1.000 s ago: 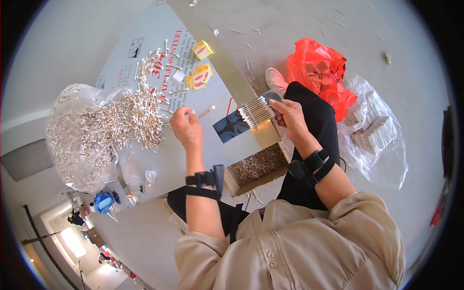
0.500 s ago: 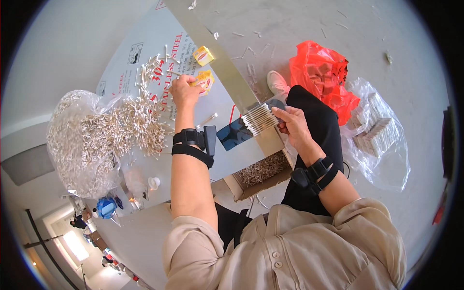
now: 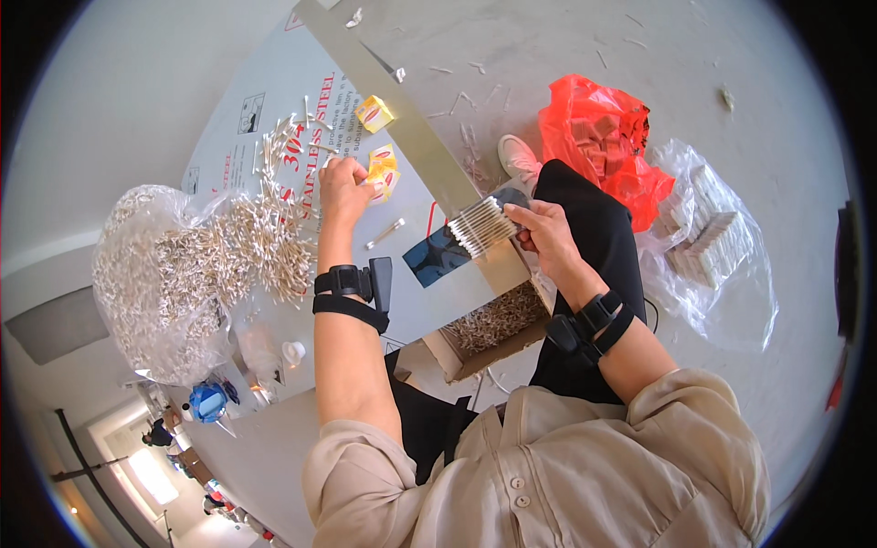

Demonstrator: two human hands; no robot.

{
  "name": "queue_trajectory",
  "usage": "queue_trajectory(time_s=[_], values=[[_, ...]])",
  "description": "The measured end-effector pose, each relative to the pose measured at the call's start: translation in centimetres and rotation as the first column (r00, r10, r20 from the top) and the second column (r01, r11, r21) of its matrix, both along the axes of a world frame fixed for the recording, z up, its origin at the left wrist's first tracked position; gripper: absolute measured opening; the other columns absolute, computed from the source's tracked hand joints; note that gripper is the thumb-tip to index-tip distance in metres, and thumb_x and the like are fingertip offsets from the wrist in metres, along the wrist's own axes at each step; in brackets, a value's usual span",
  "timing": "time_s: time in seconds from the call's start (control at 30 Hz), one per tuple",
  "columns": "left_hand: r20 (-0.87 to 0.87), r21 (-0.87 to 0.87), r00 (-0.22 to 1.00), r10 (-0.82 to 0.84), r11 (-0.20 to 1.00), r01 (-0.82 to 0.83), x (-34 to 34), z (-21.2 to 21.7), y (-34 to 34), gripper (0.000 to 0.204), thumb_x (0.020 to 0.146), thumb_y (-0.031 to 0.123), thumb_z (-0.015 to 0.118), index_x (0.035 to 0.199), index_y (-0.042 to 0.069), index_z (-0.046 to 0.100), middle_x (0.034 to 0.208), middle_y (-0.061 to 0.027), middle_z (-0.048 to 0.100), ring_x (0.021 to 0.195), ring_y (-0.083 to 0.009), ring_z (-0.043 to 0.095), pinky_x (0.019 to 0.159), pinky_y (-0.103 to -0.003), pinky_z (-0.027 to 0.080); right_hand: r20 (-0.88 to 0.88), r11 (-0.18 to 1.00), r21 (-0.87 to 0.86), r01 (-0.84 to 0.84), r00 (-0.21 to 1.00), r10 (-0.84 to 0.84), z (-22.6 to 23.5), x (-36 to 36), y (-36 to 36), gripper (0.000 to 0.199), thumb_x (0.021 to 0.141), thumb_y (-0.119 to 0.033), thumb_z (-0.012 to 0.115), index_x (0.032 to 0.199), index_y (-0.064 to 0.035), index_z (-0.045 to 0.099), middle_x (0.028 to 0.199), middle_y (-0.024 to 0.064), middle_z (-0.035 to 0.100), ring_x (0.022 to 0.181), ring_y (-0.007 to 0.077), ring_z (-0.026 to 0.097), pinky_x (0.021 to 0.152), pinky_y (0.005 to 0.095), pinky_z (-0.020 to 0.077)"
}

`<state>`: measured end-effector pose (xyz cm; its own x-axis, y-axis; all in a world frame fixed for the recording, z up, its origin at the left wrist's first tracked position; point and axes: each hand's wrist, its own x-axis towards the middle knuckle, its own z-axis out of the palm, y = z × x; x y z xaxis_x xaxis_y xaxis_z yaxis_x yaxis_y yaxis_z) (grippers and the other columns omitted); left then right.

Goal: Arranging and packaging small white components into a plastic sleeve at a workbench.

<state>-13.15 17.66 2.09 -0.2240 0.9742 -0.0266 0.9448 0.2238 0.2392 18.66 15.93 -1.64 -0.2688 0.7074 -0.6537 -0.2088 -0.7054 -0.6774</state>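
Note:
My right hand [image 3: 548, 230] pinches the end of a neat flat row of cotton swabs [image 3: 480, 228], over the table's near right edge. A dark glossy strip [image 3: 437, 258] shows beneath and beside them. On the metal-sheeted table, my left hand [image 3: 344, 192] has its fingertips closed at the edge of a small yellow and white carton [image 3: 384, 175]; how firmly it is gripped is hard to see. Farther up stands another yellow carton [image 3: 375, 114]. Loose cotton swabs [image 3: 274, 228] lie heaped left of my left hand, spilling from a clear plastic bag [image 3: 137, 283].
Below the table edge, a cardboard box [image 3: 448, 358] holds many swabs. On the floor to the right are a red plastic bag [image 3: 557, 119] with small packs and a clear bag [image 3: 731, 301] with white bundles. A blue item [image 3: 208, 402] sits at the table's left end.
My left hand has drawn slightly toward me with the yellow carton, which now sits farther from the other carton. My right hand keeps its hold on the swabs. The view has shifted slightly.

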Motion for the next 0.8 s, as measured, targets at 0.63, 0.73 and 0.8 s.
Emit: queue_trajectory(time_s=[0.63, 0.73, 0.8], values=[[0.810, -0.264, 0.469, 0.352, 0.933, -0.243, 12.3, 2.5, -6.6, 0.041, 0.074, -0.009, 0.071, 0.110, -0.003, 0.054, 0.072, -0.0058, 0.065, 0.062, -0.0097, 0.061, 0.054, -0.023, 0.048, -0.140, 0.997, 0.052, 0.056, 0.989, -0.048, 0.0, -0.6, 0.3, 0.011, 0.079, -0.007, 0.078, 0.080, -0.0008, 0.070, 0.066, 0.0011, 0.063, 0.053, 0.0064, 0.054, 0.045, 0.0251, 0.0404], [0.757, -0.246, 0.512, 0.407, 0.902, -0.354, 13.8, 1.8, -6.6, 0.040, 0.071, -0.009, 0.074, 0.104, -0.003, 0.052, 0.070, -0.0087, 0.065, 0.061, -0.0118, 0.061, 0.056, -0.026, 0.049, -0.167, 0.998, 0.036, 0.059, 0.985, -0.052, 0.0, -0.5, 0.3, 0.011, 0.079, -0.006, 0.078, 0.079, 0.0002, 0.069, 0.068, 0.0021, 0.064, 0.054, 0.0076, 0.056, 0.046, 0.0255, 0.0430], [0.715, -0.230, 0.572, 0.403, 0.907, -0.352, 14.2, 1.5, -6.4, 0.040, 0.071, -0.008, 0.074, 0.104, -0.003, 0.052, 0.070, -0.0091, 0.065, 0.061, -0.0128, 0.061, 0.056, -0.027, 0.049, -0.146, 0.998, 0.049, 0.047, 0.988, -0.039, -1.1, -0.6, 0.3, 0.009, 0.080, -0.007, 0.077, 0.080, -0.0017, 0.070, 0.068, 0.0009, 0.064, 0.053, 0.0067, 0.055, 0.047, 0.0242, 0.0419]])
